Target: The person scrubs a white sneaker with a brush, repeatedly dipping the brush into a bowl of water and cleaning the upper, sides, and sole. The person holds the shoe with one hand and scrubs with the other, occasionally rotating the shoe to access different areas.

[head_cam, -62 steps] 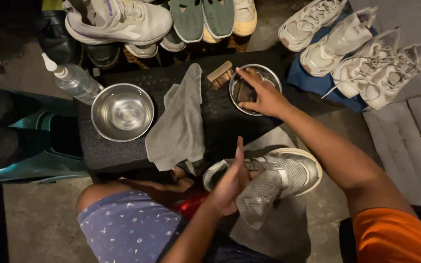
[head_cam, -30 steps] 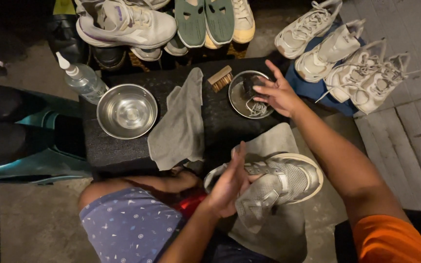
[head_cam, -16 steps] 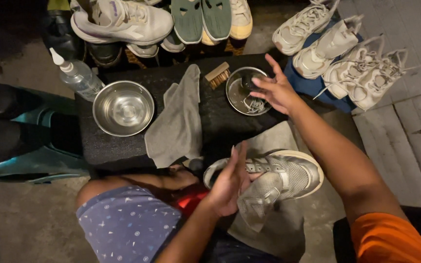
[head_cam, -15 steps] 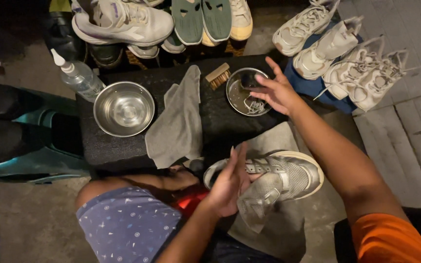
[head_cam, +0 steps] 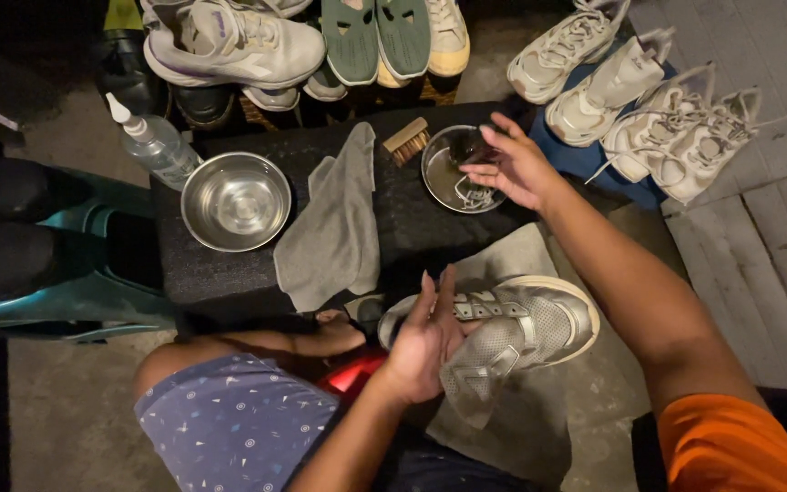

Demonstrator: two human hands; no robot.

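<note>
View from above, looking down over my knees. Lower centre: my left hand [head_cam: 425, 339] rests flat against the near side of a silver-grey sneaker [head_cam: 512, 328], fingers straight and together, palm on the shoe and steadying it rather than gripping; the sneaker lies on its side on a grey towel [head_cam: 521, 260] spread over my lap, its toe toward the right of the frame. Upper centre: my right hand [head_cam: 514, 164] hovers over the right rim of a small steel bowl [head_cam: 444, 173], fingers spread and loosely curled; a dark object sits at my fingertips inside the bowl, and I cannot tell whether I have hold of it. White laces [head_cam: 468, 196] lie in the bottom of this bowl. Just left of the bowl, a wooden brush [head_cam: 408, 140] lies on a black mat [head_cam: 403, 228]. A grey cloth [head_cam: 334, 223] drapes down the middle of the mat, between the small bowl and a larger steel bowl [head_cam: 236, 201] at centre left. A clear squeeze bottle [head_cam: 155, 144] lies at the upper left, near the larger bowl. Upper edge: a row of shoes, among them a white sneaker [head_cam: 234, 46] and a green pair [head_cam: 375, 36]. Upper right: several pale sneakers [head_cam: 649, 109] rest on a blue cloth [head_cam: 585, 159]
</note>
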